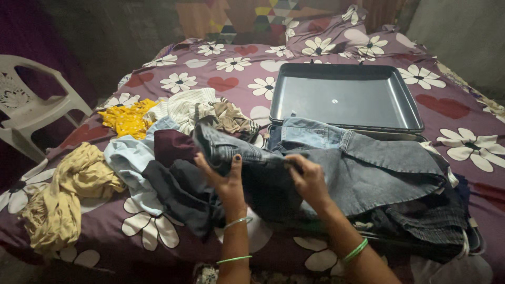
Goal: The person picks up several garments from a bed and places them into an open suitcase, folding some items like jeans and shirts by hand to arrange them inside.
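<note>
Your left hand [227, 176] grips a folded leg of the grey-blue jeans [336, 163], fingers curled round the rolled denim end; your right hand [310, 181] is closed on the same fabric just beside it, pinching a fold. Jeans lie half in the open suitcase [447, 231], waistband twd the lid, legs spilling over its left edge onto the bed [236, 73]. Suitcase lid [344, 97] stands flat open behind, dark grey lining, nothing lying in it. Lower half of the case is packed w/ dark clothes [421, 218] under the jeans; can't tell what each piece is. Left of the case, on the purple floral bedspread, a loose pile: maroon garment [171, 146], dark grey garment [179, 192], light blue shirt [126, 160], white striped cloth [184, 105], tan patterned piece [229, 117], yellow printed cloth [126, 118]. Mustard cloth [63, 194] sits apart, nr the bed's left corner. White plastic chair [31, 105] stands beside the bed at far left. Green bangles on both your wrists.
</note>
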